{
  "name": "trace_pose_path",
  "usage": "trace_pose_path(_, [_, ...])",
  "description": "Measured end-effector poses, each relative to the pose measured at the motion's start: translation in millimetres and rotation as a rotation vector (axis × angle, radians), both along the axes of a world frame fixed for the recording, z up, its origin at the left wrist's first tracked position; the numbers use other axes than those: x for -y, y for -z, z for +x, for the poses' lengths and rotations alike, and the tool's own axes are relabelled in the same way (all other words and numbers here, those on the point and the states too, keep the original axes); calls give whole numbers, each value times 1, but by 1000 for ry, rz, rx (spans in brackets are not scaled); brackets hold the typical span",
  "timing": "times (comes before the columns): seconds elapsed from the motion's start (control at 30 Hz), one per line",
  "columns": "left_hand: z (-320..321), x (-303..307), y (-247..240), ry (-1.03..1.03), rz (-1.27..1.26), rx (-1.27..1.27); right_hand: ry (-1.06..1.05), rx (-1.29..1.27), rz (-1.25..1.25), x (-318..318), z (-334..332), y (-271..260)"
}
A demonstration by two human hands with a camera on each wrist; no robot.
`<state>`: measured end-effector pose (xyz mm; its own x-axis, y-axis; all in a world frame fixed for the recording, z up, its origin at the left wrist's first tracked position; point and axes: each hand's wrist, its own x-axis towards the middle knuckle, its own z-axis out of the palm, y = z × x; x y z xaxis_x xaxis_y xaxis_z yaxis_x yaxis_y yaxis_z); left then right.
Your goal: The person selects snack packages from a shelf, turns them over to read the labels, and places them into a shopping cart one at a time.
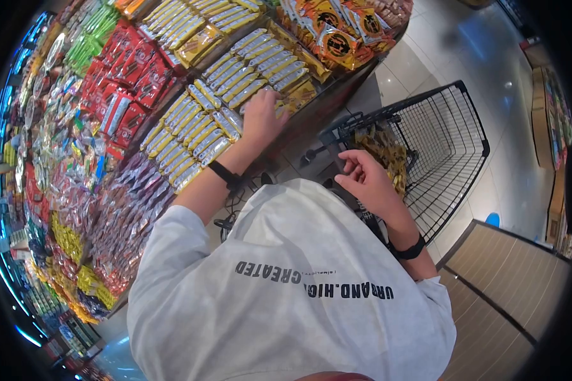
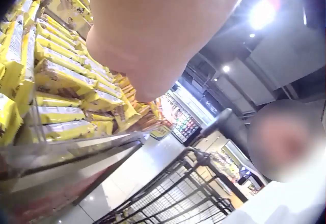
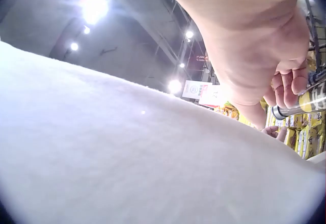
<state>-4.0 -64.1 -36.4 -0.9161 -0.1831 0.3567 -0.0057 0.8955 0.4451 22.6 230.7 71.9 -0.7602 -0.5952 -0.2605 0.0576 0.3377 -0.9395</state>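
My left hand (image 1: 265,120) reaches over rows of yellow-and-white snack packets (image 1: 238,79) on the display, its fingers bent down among the packets near the front edge. The fingertips are hidden behind the hand, so I cannot tell whether they grip a packet. In the left wrist view the same hand (image 2: 147,35) covers part of the yellow packets (image 2: 56,76). My right hand (image 1: 368,181) hovers beside the shopping cart's handle end, its fingers loosely curled and holding nothing. The right wrist view has this hand (image 3: 285,50) close to the cart's handle bar (image 3: 300,106).
A black wire shopping cart (image 1: 454,152) stands at the right, with yellow-brown packets (image 1: 388,155) inside. Red packets (image 1: 130,76) and orange bags (image 1: 340,41) flank the rows. A clear ledge (image 2: 66,145) edges the display. A brown panelled surface (image 1: 496,292) lies behind at right.
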Motion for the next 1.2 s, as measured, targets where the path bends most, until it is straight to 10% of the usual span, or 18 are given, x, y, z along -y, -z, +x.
trace_pose_path(0.2, [5, -63, -52, 294, 447, -77, 127, -13, 85, -17, 20, 8])
trace_pose_path(0.53, [-3, -108, -76, 940, 84, 19, 135, -160, 307, -47, 33, 2])
trace_pose_path(1.2, [-9, -110, -77, 1081, -178, 155, -27, -73, 574, -71, 57, 13])
